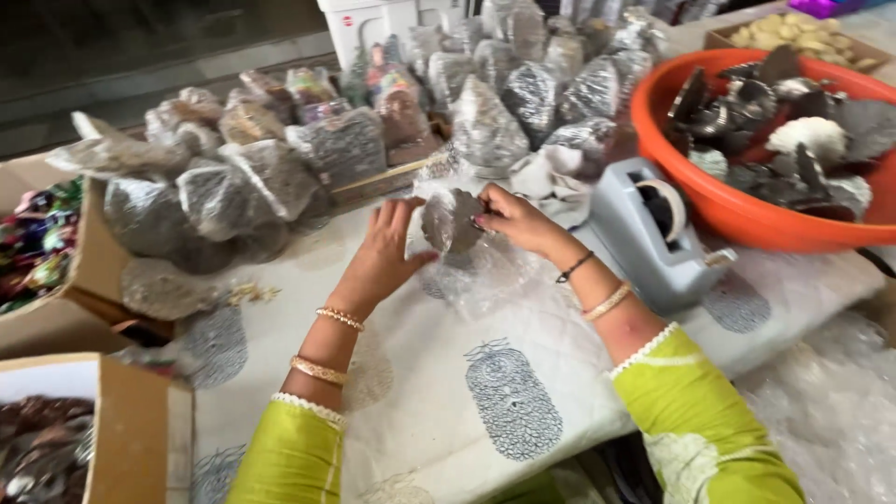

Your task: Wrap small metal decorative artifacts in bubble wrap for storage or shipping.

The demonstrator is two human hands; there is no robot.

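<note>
Now both hands, left hand (pixel 385 254) and right hand (pixel 511 219), grip a dark piece (pixel 451 222) in clear wrap (pixel 476 271); loose fingers could drop it.

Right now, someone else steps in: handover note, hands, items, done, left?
Left hand and right hand both grip one dark metallic piece, half inside clear plastic wrap on the printed cloth.
Tape dispenser sits just right of the hands.
Done: wrapped bundles piled behind.
Left: unwrapped pieces in the orange tub; current piece not yet taped.
</note>
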